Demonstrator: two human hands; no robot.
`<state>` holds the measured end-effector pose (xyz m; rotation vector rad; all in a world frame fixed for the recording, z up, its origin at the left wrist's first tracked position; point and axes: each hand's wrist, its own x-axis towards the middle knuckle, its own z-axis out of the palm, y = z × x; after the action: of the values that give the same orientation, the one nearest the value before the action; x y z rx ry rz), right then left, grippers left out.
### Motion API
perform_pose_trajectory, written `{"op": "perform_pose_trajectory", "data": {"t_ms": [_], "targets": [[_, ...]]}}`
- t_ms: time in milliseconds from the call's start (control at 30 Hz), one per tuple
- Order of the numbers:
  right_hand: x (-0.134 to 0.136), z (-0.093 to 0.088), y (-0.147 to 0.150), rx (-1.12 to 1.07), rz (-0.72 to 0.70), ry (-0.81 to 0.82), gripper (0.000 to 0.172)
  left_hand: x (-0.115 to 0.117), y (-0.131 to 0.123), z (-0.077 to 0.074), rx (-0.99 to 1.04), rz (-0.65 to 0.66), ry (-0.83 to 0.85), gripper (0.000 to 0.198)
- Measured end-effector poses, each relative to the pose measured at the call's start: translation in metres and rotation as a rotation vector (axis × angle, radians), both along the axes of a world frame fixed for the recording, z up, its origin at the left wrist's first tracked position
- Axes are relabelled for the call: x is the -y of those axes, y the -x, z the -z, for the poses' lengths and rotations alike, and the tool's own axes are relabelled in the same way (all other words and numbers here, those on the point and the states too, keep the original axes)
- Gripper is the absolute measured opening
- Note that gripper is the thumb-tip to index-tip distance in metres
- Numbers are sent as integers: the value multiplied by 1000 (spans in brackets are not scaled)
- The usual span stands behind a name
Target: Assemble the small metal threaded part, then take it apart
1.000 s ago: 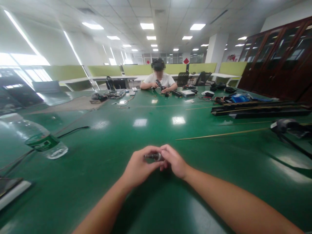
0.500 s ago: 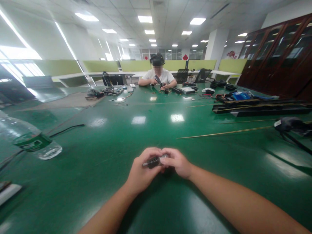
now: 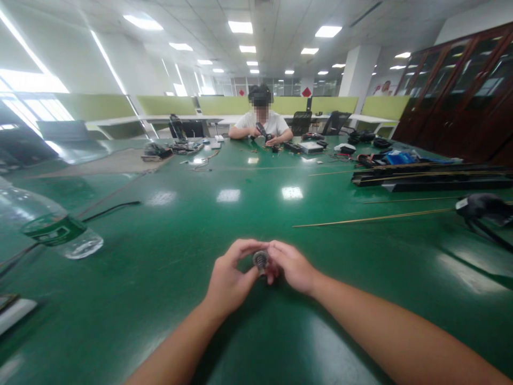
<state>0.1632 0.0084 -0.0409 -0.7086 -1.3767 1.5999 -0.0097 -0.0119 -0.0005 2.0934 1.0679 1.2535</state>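
A small metal part with ring-like coils, perhaps a spring [image 3: 260, 260], is between my two hands above the green table [image 3: 180, 321]. It points toward me, and its far end is hidden. My left hand [image 3: 230, 278] curves around its left side, the thumb near its lower end and the fingers arched over it. From the right, my right hand [image 3: 294, 270] closes on the part, thumb and index finger near its upper side and other fingers beneath. The fingertips of both hands meet above it.
A clear plastic bottle [image 3: 60, 230] lies at left near a black cable [image 3: 112, 210]. Thin brass-coloured rods [image 3: 372, 217] and black rails [image 3: 433, 182] lie at right, with a black strapped object [image 3: 484, 211]. Across the table a person [image 3: 260, 123] handles a dark tool.
The metal part has turned from lying sideways, its shaft pointing left, to showing its coiled end toward me. My left fingers have opened slightly around it.
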Motion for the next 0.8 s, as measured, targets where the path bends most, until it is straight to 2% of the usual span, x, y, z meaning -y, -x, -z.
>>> {"op": "perform_pose_trajectory", "data": {"t_ms": [333,533,633,767,800], "targets": [[0,-3,0,45,8,-21,41,-6,0,2,3,-51,136,30],[0,-3,0,68,10,-11,42,-9,-2,6,65,42,252,34],[0,-2,1,99,77,11,38,-11,-1,7,52,48,242,34],[1,-1,0,165,259,13,21,-16,4,9,-49,-58,157,32],[1,-1,0,185,302,-7,22,-17,6,9,-78,-79,138,31]]}}
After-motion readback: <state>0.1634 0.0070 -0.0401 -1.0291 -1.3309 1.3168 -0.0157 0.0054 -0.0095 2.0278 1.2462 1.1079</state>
